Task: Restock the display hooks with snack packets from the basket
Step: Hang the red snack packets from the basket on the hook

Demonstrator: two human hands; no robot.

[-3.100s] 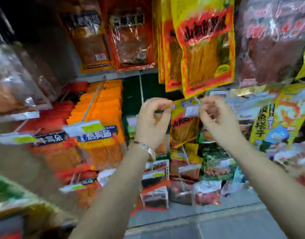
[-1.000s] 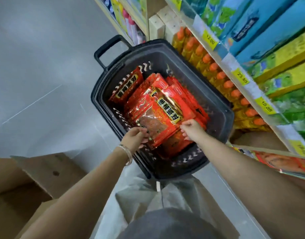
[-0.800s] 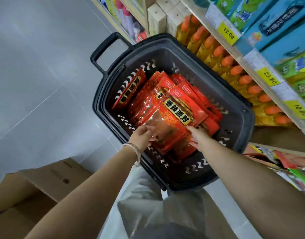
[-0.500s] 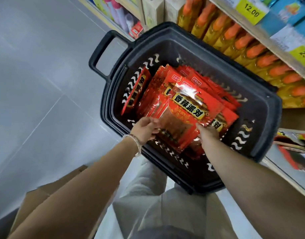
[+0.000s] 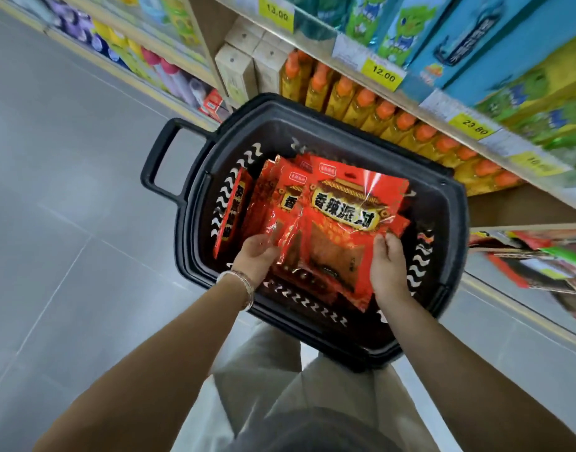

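Your left hand (image 5: 255,256) and right hand (image 5: 386,262) pinch the packets (image 5: 342,216) over the basket (image 5: 454,230); glossy film, so inner ones may slip back in.

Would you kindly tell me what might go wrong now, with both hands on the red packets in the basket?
The left hand and right hand grip the glossy red packets only at their lower edges, so the fanned bundle may slide apart and spill into the basket. Their film looks crumpled; squeezing harder could crush the contents.
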